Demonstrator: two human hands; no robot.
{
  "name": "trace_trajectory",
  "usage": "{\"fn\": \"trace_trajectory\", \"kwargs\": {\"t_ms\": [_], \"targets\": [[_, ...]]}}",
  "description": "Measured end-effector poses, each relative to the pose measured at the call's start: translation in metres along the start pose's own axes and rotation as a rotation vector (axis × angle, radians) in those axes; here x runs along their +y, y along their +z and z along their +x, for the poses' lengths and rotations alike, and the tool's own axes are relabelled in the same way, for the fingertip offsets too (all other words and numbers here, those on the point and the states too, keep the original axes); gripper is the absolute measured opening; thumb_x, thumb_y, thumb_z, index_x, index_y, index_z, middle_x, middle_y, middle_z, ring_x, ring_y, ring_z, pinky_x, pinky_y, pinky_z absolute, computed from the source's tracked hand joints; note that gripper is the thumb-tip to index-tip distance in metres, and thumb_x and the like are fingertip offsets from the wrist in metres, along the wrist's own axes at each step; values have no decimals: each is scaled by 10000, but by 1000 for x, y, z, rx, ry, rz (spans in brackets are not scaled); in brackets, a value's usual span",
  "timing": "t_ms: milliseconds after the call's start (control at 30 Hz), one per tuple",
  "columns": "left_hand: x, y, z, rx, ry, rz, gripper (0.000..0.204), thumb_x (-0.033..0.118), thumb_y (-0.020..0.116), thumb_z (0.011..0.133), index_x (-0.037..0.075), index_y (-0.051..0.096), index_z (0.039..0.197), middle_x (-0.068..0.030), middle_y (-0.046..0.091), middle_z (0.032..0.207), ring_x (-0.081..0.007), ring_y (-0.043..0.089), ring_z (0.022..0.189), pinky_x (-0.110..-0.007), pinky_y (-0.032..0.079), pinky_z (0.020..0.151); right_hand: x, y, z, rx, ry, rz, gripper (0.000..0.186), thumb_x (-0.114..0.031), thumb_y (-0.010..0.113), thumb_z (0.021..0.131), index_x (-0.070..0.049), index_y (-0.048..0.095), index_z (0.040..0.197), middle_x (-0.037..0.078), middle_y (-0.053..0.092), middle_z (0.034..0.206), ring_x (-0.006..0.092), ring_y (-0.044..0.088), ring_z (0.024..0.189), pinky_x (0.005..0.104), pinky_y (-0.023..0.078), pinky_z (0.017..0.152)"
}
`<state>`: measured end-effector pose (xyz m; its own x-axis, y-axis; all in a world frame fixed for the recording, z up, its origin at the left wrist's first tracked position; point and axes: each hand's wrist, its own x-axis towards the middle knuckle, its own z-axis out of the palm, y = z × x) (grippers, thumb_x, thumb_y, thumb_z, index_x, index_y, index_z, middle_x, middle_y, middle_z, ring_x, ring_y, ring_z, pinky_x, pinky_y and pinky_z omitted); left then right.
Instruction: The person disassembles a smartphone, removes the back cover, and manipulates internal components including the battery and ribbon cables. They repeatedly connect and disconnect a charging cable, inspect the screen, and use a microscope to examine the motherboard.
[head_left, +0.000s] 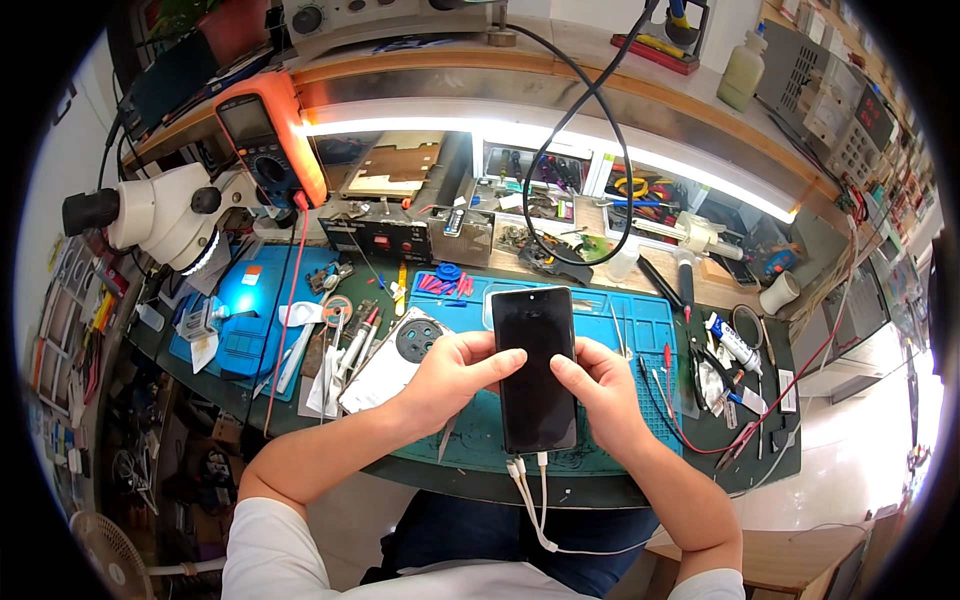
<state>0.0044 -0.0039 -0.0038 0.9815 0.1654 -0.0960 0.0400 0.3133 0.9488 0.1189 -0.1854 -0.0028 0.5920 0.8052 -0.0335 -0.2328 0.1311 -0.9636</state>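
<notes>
Left hand and right hand are half-closed on the phone above the blue-green mat; thumb input on its dark screen is presumably under way, steady support being required next.

You held the black phone lengthwise above the blue mat. Its dark, glossy screen faced you, top edge farthest away.

A hand could pass over the bare teal mat between the left forearm and the phone, above a slim metal tool. White cables at the phone's lower edge bar the near side. Rightward, pliers and a curving red lead crowd the surface; beyond the phone, a black cable loop hangs down.
</notes>
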Motion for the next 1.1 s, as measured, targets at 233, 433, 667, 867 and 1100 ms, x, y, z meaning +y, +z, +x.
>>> {"fn": "trace_trajectory", "kwargs": {"t_ms": [233,433,667,867,1100], "targets": [[2,2,0,10,-8,-17,299,210,668,968,-35,661,1138,-67,706,1053,-117,656,954,-298,534,859,0,-1,0,-1,6,7,205,-151,628,977,-2,644,1117,24,678,1006,66,606,899,238,481,826],[2,2,0,17,-5,-14,291,208,670,967,-35,665,1128,-69,705,1052,-118,656,953,-299,535,858,1,-1,0,-5,5,3,210,-150,628,976,0,643,1122,29,678,1015,69,610,905,242,484,830],[2,2,0,13,-8,-17,299,207,672,966,-40,663,1133,-71,707,1050,-120,659,951,-303,535,858,2,-3,1,-7,7,-5,214,-151,629,976,3,641,1124,30,679,1019,72,611,910,243,483,833],[3,3,0,10,-6,-16,306,212,670,966,-40,663,1139,-70,708,1055,-123,658,956,-308,534,866,1,-2,1,-6,6,6,217,-157,635,974,1,643,1123,27,680,1014,67,609,896,237,484,821],[3,3,-1,21,-15,-4,308,213,667,968,-39,661,1144,-70,708,1055,-122,655,955,-306,530,851,2,-3,1,-5,5,-3,215,-166,642,972,-3,642,1113,25,677,1010,66,607,896,235,481,819]]}}
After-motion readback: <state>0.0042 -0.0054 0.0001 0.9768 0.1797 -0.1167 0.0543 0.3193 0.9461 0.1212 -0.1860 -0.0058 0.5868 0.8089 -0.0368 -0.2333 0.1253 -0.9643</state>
